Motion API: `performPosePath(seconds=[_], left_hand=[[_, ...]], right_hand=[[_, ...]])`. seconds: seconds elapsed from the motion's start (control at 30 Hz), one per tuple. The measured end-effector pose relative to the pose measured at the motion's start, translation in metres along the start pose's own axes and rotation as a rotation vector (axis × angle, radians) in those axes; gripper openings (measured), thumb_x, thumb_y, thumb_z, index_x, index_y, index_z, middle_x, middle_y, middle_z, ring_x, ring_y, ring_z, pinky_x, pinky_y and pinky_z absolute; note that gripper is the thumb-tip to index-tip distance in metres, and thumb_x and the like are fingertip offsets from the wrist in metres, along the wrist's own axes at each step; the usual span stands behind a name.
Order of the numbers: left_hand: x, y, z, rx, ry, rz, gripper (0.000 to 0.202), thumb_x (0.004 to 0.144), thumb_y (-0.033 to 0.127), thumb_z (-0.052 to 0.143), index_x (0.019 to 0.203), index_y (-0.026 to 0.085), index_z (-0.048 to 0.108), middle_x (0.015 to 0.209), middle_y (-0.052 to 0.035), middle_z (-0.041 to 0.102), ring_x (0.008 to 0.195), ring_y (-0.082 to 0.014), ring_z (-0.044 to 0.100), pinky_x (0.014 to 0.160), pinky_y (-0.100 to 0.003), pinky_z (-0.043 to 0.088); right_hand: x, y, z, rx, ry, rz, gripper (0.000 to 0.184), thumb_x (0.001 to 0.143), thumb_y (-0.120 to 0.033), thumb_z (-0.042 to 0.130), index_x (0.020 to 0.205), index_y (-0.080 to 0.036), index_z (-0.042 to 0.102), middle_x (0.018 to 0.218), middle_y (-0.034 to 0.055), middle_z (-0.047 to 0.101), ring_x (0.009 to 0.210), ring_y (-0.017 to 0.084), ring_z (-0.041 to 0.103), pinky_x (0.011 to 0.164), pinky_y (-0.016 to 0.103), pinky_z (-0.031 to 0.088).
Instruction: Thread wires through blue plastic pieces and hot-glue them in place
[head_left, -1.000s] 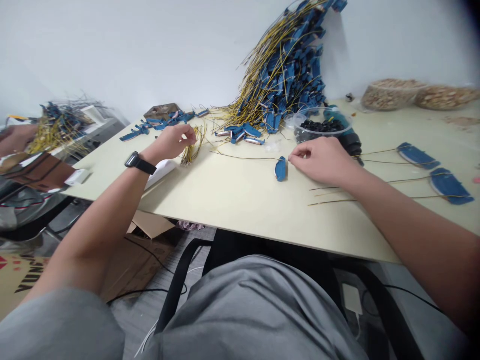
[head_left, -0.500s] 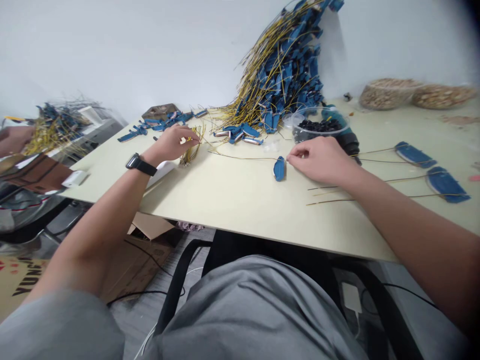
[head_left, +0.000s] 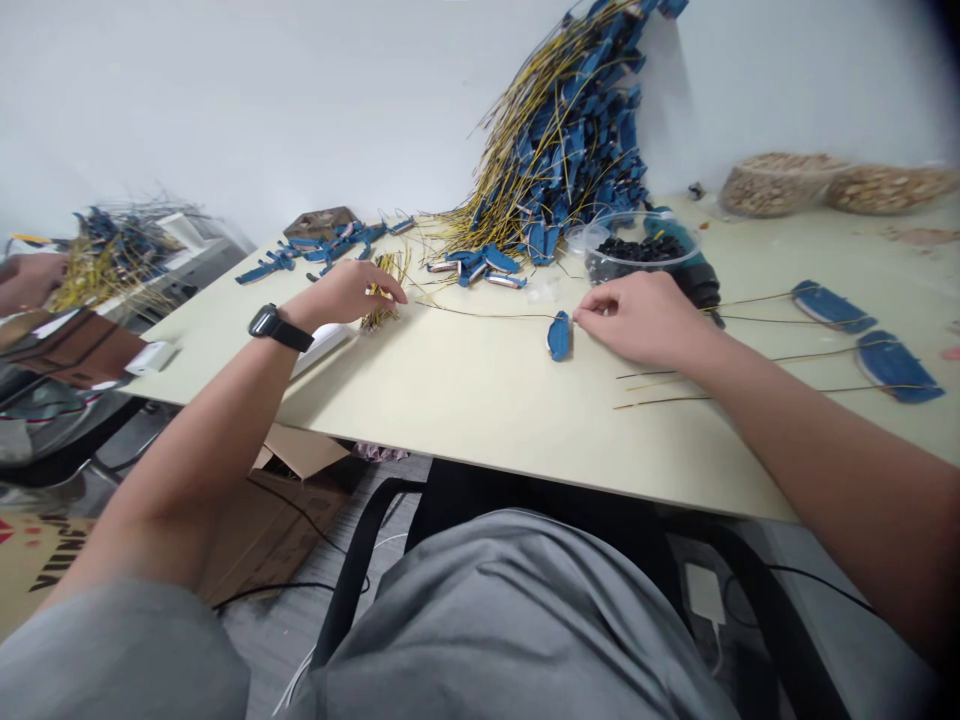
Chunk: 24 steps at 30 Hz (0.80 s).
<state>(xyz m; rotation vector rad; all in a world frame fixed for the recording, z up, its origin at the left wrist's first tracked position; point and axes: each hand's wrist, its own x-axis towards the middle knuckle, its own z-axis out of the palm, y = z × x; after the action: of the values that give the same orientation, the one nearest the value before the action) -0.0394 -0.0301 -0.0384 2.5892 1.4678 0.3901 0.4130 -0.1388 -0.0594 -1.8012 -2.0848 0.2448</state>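
My left hand (head_left: pixel 346 297), a black watch on its wrist, rests on the pale table (head_left: pixel 480 410) with fingertips pinched at a small bundle of yellow wires (head_left: pixel 382 290). My right hand (head_left: pixel 645 318) lies curled beside a small blue connector (head_left: pixel 559 336), fingertips closed next to its end. A thin yellow wire (head_left: pixel 487 315) runs from that connector toward the left hand. What the right fingers grip is too small to make out.
A tall heap of blue connectors with yellow wires (head_left: pixel 562 140) leans on the wall. A clear tub of black parts (head_left: pixel 637 255) stands behind my right hand. Finished blue pieces (head_left: pixel 892 365) lie right. Another person's hand (head_left: pixel 26 280) shows far left.
My left hand has slid slightly forward and down onto the wire bundle. The right hand and the blue connector have barely moved.
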Motion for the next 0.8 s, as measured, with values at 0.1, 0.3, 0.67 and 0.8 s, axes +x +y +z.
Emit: performPosePath(seconds=[0.1,0.3,0.67,0.8], left_hand=[[0.001,0.001,-0.002,0.011,-0.061,0.026,0.031,0.094,0.045,0.086,0.11,0.026,0.104,0.114,-0.0128,0.096,0.101,-0.0327,0.087,0.103,-0.044,0.069],[0.007,0.001,0.004,0.04,-0.078,0.062,0.031,0.096,0.041,0.075,0.104,0.023,0.099,0.109,-0.0152,0.093,0.099,-0.0325,0.084,0.101,-0.044,0.066],[0.009,-0.008,0.007,0.058,-0.128,0.093,0.024,0.09,0.039,0.072,0.092,0.024,0.091,0.101,-0.0122,0.091,0.098,-0.0327,0.083,0.1,-0.044,0.063],[0.009,-0.013,0.014,0.074,-0.026,0.133,0.024,0.094,0.045,0.073,0.089,0.025,0.085,0.103,-0.0119,0.091,0.105,-0.0344,0.08,0.115,-0.053,0.059]], right_hand=[[0.0,-0.001,0.0,0.02,0.005,0.008,0.021,0.102,-0.011,0.08,0.091,-0.022,0.095,0.099,0.0132,0.092,0.096,0.034,0.085,0.091,0.043,0.057],[-0.001,-0.001,0.0,-0.01,-0.008,0.0,0.024,0.106,-0.013,0.075,0.094,-0.02,0.095,0.1,0.0153,0.092,0.098,0.035,0.085,0.092,0.044,0.056],[-0.002,-0.002,-0.001,-0.03,-0.028,-0.002,0.028,0.111,-0.016,0.073,0.107,-0.019,0.101,0.112,0.0174,0.095,0.107,0.036,0.088,0.098,0.045,0.062],[-0.002,-0.002,-0.001,-0.022,-0.015,-0.005,0.027,0.108,-0.017,0.074,0.102,-0.02,0.1,0.11,0.0172,0.095,0.107,0.038,0.088,0.098,0.045,0.062]])
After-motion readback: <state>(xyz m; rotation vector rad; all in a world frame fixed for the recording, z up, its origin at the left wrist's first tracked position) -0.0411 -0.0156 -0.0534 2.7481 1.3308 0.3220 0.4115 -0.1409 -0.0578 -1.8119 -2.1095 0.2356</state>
